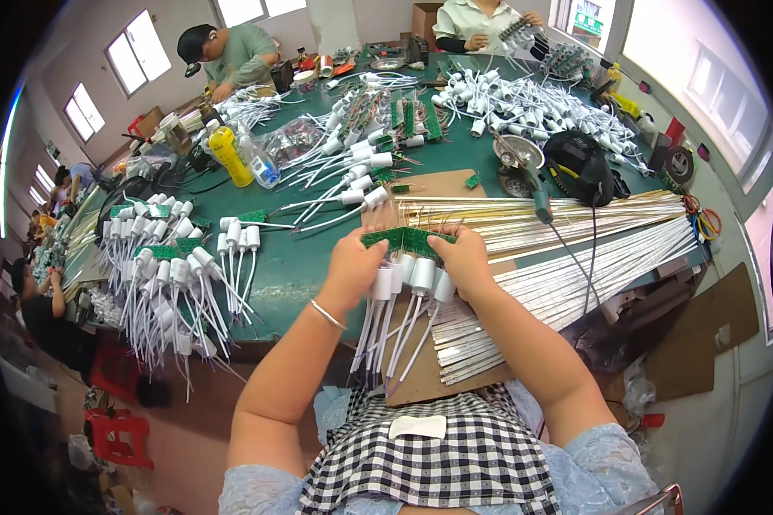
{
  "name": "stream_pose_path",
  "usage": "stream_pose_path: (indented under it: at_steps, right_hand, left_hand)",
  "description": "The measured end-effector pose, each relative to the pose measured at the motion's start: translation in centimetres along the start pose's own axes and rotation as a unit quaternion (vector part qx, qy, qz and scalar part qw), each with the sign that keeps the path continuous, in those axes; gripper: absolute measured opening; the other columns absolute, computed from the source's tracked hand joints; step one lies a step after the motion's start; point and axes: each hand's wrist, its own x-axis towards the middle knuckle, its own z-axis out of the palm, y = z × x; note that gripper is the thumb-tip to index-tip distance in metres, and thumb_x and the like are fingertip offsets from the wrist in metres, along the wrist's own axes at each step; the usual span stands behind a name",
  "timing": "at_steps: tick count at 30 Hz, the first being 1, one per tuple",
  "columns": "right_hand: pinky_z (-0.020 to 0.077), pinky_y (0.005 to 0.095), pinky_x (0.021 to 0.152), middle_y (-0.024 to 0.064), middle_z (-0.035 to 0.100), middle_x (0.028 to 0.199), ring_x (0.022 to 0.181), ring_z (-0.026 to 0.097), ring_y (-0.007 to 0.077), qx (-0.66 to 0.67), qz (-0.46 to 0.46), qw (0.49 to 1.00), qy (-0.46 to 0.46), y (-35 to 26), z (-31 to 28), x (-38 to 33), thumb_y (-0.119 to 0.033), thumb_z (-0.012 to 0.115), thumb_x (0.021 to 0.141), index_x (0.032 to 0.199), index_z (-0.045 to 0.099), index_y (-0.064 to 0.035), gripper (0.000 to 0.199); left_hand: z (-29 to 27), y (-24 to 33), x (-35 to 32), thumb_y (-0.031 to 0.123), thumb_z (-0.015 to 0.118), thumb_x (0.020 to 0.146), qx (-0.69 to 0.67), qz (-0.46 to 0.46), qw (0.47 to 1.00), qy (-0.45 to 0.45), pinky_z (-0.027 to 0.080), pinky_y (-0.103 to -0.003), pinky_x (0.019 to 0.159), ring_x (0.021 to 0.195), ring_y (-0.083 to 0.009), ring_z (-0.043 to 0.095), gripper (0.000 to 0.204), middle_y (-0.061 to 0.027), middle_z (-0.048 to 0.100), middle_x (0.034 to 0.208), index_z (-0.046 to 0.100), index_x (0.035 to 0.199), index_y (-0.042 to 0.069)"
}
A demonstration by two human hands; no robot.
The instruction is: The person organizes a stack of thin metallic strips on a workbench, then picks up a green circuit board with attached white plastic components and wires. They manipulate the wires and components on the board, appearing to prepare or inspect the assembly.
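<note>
Before me, over the near edge of the table, both hands grip a green circuit board strip (pixel 416 243), which bends at its middle. My left hand (pixel 356 264) pinches its left end, thumb on top; a silvery bangle circles that wrist. The right end is pinched by my right hand (pixel 466 260). Several white cylinders (pixel 423 276) hang below the strip, their white cables (pixel 378 330) dangling toward my lap. Thin wires stick up along the far side of the board. Beneath lies a brown cardboard sheet (pixel 429 388).
Long light strips (pixel 567 300) lie to the right, near a soldering iron (pixel 541 206) on its holder. More wired white cylinders (pixel 176 273) hang over the table's left edge. Bottles (pixel 229 154) stand farther back. Two co-workers (pixel 236 56) (pixel 481 26) work across the green table (pixel 270 296).
</note>
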Motion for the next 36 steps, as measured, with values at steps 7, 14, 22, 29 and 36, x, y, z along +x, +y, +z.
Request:
stream_pose_path:
  at_steps: [7, 14, 22, 29, 36]
  right_hand:
    - [0.0273, 0.044, 0.11, 0.0271, 0.041, 0.141, 0.133, 0.037, 0.0366, -0.373, -0.233, 0.894, 0.088, -0.1, -5.9, 1.5, -0.034, 0.074, 0.079, 0.14, 0.037, 0.0019, 0.08]
    - [0.0501, 0.028, 0.075, 0.0086, 0.061, 0.112, 0.091, 0.06, 0.0137, -0.109, -0.063, 0.93, -0.346, -5.8, 0.4, -3.4, -0.015, 0.059, 0.093, 0.145, 0.032, -0.0027, 0.06]
    - [0.0485, 0.0347, 0.067, 0.0099, 0.065, 0.085, 0.075, 0.063, 0.0199, -0.172, -0.169, 0.957, -0.164, -0.8, 5.8, -1.0, -0.016, 0.061, 0.092, 0.104, 0.058, 0.0008, 0.021]
    - [0.05, 0.0318, 0.066, 0.0078, 0.068, 0.085, 0.074, 0.065, 0.0181, -0.031, -0.042, 0.968, -0.247, -0.9, 5.3, -0.3, -0.017, 0.064, 0.09, 0.108, 0.062, 0.0004, 0.026]
    - [0.0507, 0.0338, 0.071, 0.0144, 0.069, 0.09, 0.078, 0.066, 0.0205, -0.184, -0.118, 0.966, -0.139, 0.9, 7.0, 0.0, -0.019, 0.07, 0.084, 0.109, 0.063, 0.0011, 0.033]
  left_hand:
    - [-6.8, -0.9, 0.0, 0.005, 0.057, 0.09, -0.381, -0.039, 0.911, -0.152, 0.054, -0.035, 0.083, 0.096, -0.0199, 0.065, 0.039, -0.0145, 0.064, 0.117, 0.053, 0.127, -0.001]
    - [-5.5, 1.1, -1.8, 0.009, 0.064, 0.087, -0.343, 0.004, 0.914, -0.217, 0.053, -0.032, 0.087, 0.099, -0.0182, 0.065, 0.04, -0.0102, 0.065, 0.114, 0.056, 0.125, -0.001]
    - [-2.6, 0.8, -1.9, 0.001, 0.066, 0.086, -0.227, 0.033, 0.973, 0.008, 0.052, -0.025, 0.079, 0.09, -0.0129, 0.064, 0.031, -0.0092, 0.068, 0.103, 0.061, 0.116, -0.004]
    - [-3.2, 0.1, -1.4, 0.004, 0.066, 0.086, -0.309, -0.01, 0.947, -0.084, 0.052, -0.025, 0.076, 0.086, -0.0129, 0.064, 0.027, -0.0081, 0.068, 0.1, 0.064, 0.113, -0.002]
    - [-1.9, -2.9, 0.0, 0.007, 0.065, 0.088, -0.267, -0.019, 0.963, 0.002, 0.052, -0.024, 0.072, 0.082, -0.0116, 0.063, 0.028, -0.0073, 0.067, 0.098, 0.063, 0.115, 0.0]
